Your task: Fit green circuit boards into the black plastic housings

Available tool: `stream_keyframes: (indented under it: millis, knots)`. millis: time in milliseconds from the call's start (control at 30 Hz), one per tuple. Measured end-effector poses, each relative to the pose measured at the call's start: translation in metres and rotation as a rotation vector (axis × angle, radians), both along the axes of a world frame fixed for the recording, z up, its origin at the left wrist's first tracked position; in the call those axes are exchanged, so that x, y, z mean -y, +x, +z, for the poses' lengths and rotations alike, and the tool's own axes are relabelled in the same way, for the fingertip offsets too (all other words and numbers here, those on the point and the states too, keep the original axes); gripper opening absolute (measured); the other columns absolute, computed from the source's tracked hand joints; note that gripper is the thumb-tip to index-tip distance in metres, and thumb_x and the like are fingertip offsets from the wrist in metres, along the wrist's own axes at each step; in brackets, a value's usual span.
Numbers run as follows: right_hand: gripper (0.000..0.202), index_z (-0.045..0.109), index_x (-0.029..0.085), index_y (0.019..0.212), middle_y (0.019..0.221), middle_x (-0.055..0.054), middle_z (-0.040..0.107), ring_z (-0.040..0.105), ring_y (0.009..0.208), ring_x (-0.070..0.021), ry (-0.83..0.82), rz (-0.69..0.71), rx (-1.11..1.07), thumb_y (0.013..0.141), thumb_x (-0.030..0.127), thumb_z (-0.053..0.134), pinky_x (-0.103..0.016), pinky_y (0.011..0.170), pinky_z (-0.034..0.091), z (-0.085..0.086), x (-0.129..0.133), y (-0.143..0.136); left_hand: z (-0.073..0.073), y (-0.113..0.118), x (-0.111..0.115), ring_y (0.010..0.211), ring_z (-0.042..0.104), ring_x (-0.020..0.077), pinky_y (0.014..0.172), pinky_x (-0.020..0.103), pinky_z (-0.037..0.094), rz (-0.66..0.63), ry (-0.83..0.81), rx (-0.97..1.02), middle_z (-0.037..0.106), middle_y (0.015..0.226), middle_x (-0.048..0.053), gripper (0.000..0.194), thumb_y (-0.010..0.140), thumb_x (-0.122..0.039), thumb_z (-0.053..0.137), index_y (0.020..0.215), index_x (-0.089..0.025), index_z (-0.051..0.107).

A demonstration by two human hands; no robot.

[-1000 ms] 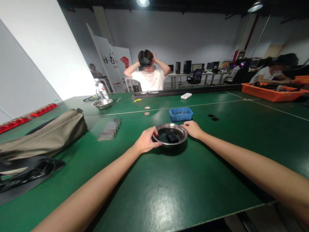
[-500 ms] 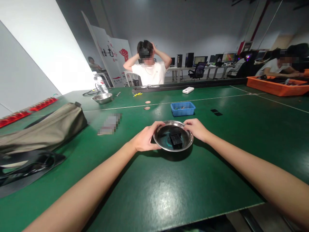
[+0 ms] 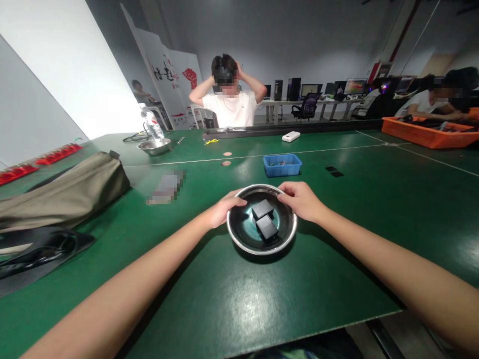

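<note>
A shiny metal bowl (image 3: 239, 238) is held between both my hands, tilted so that its inside faces me. My left hand (image 3: 224, 208) grips the left rim, its thumb over the edge and the other fingers hidden behind. On the upper right rim my right hand (image 3: 301, 199) is closed, thumb on the inner side. Two black box-shaped pieces (image 3: 266, 227) lie against each other in the bowl. Beyond the bowl stands a blue plastic tray (image 3: 283, 169) with small metal parts in it. Two flat black squares (image 3: 334, 171) lie right of the tray.
At the left lie an olive bag (image 3: 71, 189) and a blurred flat object (image 3: 166, 187). A second metal bowl (image 3: 154, 146) and a plastic bottle (image 3: 153, 124) stand farther back. An orange basket (image 3: 426, 133) is at the far right. Across the green table (image 3: 239, 304) sits a person (image 3: 232, 104).
The bowl has tipped toward me and moved slightly left and nearer, showing more of its inside. Both black pieces now show clearly. My left thumb has come over the rim.
</note>
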State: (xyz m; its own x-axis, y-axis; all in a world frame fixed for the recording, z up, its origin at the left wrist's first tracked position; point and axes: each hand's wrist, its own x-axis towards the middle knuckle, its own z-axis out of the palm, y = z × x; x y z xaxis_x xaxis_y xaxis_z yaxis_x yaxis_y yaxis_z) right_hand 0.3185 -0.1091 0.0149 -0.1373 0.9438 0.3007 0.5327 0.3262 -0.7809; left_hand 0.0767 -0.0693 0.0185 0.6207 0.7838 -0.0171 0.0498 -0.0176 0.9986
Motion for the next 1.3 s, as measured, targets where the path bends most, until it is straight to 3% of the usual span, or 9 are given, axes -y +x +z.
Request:
stream_keyframes:
  millis: [133,233,367,600,767,967,1100,1167,1300]
  knots:
    - [0.026,0.069,0.018,0.108,0.101,-0.009,0.070,0.061,0.097,-0.0246,0.345,-0.009,0.342,0.085,0.025,0.059,-0.037,0.088,0.047,0.017,0.011,0.000,0.001,0.000,0.000,0.082,0.070,0.0268,0.077,0.036,0.056,-0.010,0.023,0.071,0.077,0.092,0.009,0.052,0.065,-0.026,0.058,0.113,-0.010,0.070]
    - [0.034,0.067,0.018,0.116,0.117,-0.012,0.066,0.057,0.111,-0.0278,0.509,0.231,0.503,0.082,0.017,0.060,-0.044,0.098,0.044,0.027,0.023,-0.004,0.000,0.001,-0.001,0.090,0.070,0.0282,0.089,0.037,0.052,-0.070,0.045,0.154,0.077,0.094,0.010,0.044,0.070,-0.025,0.058,0.109,-0.008,0.072]
    - [0.045,0.065,0.018,0.122,0.129,-0.013,0.063,0.052,0.125,-0.0289,0.455,0.420,0.607,0.079,0.006,0.058,-0.046,0.103,0.040,0.026,0.034,-0.016,-0.001,0.002,-0.004,0.110,0.066,0.0310,0.102,0.039,0.045,-0.122,0.109,0.211,0.076,0.107,0.011,0.044,0.073,-0.022,0.058,0.112,-0.010,0.073]
    - [0.042,0.065,0.019,0.120,0.124,-0.012,0.064,0.054,0.125,-0.0273,0.338,0.364,0.591,0.083,0.001,0.056,-0.044,0.099,0.043,0.017,0.028,-0.017,-0.001,0.002,-0.005,0.117,0.062,0.0331,0.105,0.042,0.044,-0.122,0.128,0.161,0.072,0.120,0.011,0.049,0.070,-0.022,0.059,0.117,-0.011,0.071]
    - [0.028,0.069,0.020,0.110,0.116,-0.010,0.069,0.064,0.106,-0.0248,0.333,0.242,0.405,0.084,0.013,0.063,-0.041,0.093,0.049,0.017,0.025,-0.017,-0.004,0.000,-0.005,0.102,0.067,0.0297,0.097,0.040,0.049,-0.071,0.083,0.137,0.075,0.110,0.010,0.048,0.069,-0.025,0.061,0.113,-0.011,0.071]
    - [0.022,0.070,0.019,0.099,0.092,-0.004,0.075,0.070,0.083,-0.0195,0.064,0.120,-0.311,0.077,0.025,0.071,-0.033,0.076,0.056,0.019,0.022,-0.018,0.002,0.002,-0.004,0.095,0.068,0.0282,0.090,0.038,0.052,-0.042,0.153,0.095,0.076,0.100,0.010,0.045,0.071,-0.029,0.058,0.109,-0.011,0.072]
    - [0.027,0.069,0.019,0.092,0.079,-0.001,0.073,0.067,0.067,-0.0156,-0.063,0.091,-0.564,0.069,0.030,0.077,-0.028,0.060,0.053,0.022,0.017,-0.014,0.002,-0.006,-0.013,0.070,0.068,0.0210,0.059,0.028,0.054,0.129,0.203,0.002,0.070,0.071,0.005,0.037,0.070,-0.028,0.057,0.100,-0.012,0.070]
    - [0.029,0.067,0.019,0.089,0.076,0.000,0.072,0.066,0.063,-0.0146,-0.123,0.071,-0.641,0.066,0.032,0.079,-0.027,0.056,0.052,0.024,0.016,-0.013,-0.001,-0.015,-0.021,0.039,0.052,0.0131,0.036,0.019,0.036,0.272,0.139,-0.052,0.054,0.049,-0.003,0.030,0.074,-0.028,0.053,0.097,-0.013,0.065]
    - [0.033,0.066,0.019,0.088,0.074,-0.001,0.070,0.070,0.064,-0.0170,-0.199,0.042,-0.727,0.064,0.034,0.081,-0.026,0.054,0.052,0.024,0.015,-0.014,-0.004,-0.032,-0.040,0.030,0.047,0.0119,0.029,0.016,0.030,0.696,0.015,-0.056,0.050,0.043,-0.004,0.013,0.078,-0.022,0.051,0.088,-0.014,0.055]
